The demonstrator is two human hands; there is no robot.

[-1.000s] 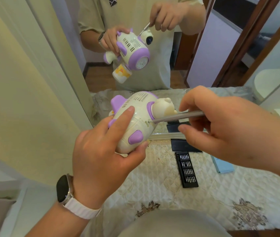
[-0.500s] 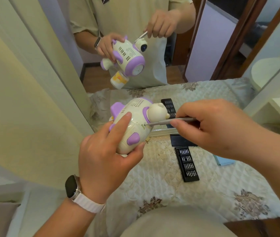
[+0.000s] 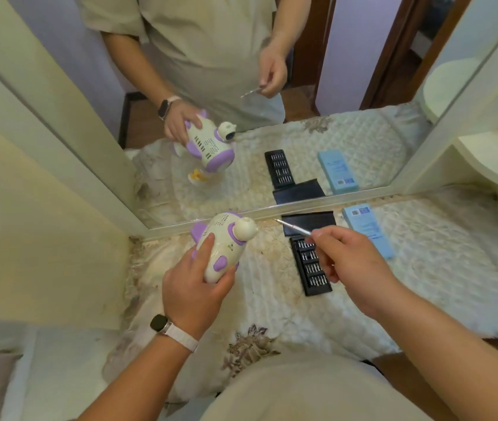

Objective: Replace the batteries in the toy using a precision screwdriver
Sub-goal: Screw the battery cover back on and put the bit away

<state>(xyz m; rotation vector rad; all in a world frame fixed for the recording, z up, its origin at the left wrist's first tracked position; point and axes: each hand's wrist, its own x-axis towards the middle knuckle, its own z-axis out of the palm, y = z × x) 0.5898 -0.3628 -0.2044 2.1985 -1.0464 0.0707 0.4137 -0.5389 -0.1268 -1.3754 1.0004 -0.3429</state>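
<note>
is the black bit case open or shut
Open: the bit case lies on the quilt with its rows of bits exposed, its black lid lying apart beside the mirror.

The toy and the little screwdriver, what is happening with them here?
A person stands at a mirror, over a quilted cloth. The left hand grips the white and purple toy. The right hand pinches a precision screwdriver in its fingers, the tip held clear of the toy. An open bit case and a blue box lie on the cloth.
</note>
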